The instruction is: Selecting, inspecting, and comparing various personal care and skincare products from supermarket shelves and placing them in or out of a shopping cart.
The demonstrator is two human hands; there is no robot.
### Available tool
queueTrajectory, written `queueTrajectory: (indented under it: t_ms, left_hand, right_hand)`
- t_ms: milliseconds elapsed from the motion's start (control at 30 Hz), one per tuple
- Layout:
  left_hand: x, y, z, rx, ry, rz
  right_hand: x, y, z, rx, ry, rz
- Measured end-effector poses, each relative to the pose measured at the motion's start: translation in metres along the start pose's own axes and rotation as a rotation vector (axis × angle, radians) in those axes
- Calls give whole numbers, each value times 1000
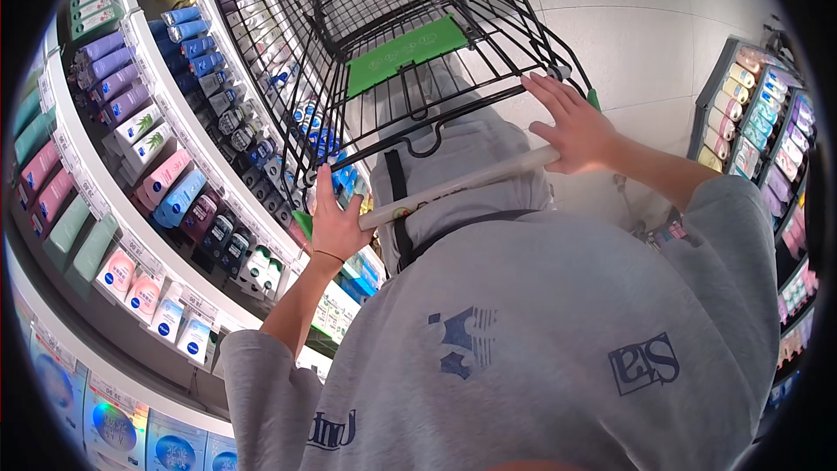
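Note:
A black wire shopping cart (425, 110) stands in front of me, with a green panel (406, 56) across its near side. Its pale handle (462, 187) runs between my two hands. My left hand (336, 228) rests over the handle's left end, its index finger stretched forward to the cart's corner and its thumb apart. At the handle's right end lies my right hand (577, 133), fingers straight along the corner of the frame, thumb spread. Both palms touch the handle without the fingers wrapping round it. Part of the left hand's fingers is hidden.
Close on the left, curved-looking shelves (161, 240) carry rows of tubes, bottles and boxes. Large blue boxes (113, 427) stand on the lowest level. To the right, another display rack (741, 113) holds coloured packs. Pale floor tiles (628, 26) lie between cart and rack.

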State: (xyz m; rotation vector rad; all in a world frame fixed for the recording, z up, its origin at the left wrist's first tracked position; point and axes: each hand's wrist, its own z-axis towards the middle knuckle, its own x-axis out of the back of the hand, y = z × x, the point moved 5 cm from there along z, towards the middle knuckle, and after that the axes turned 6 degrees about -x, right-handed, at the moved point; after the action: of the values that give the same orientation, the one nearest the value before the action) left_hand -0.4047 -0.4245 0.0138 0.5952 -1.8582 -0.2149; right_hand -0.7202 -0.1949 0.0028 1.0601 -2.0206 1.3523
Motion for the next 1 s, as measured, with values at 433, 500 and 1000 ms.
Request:
queueTrajectory:
  t_ms: [433, 500, 1000]
  left_hand:
    - [-4, 4, -4, 24, 18, -43]
    - [-5, 6, -5, 27, 10, -50]
    - [-6, 7, -3, 42, -7, -33]
  right_hand:
    - [10, 1, 5, 45, 15, -1]
    - [13, 3, 7, 51, 17, 0]
    - [11, 4, 6, 69, 75, 12]
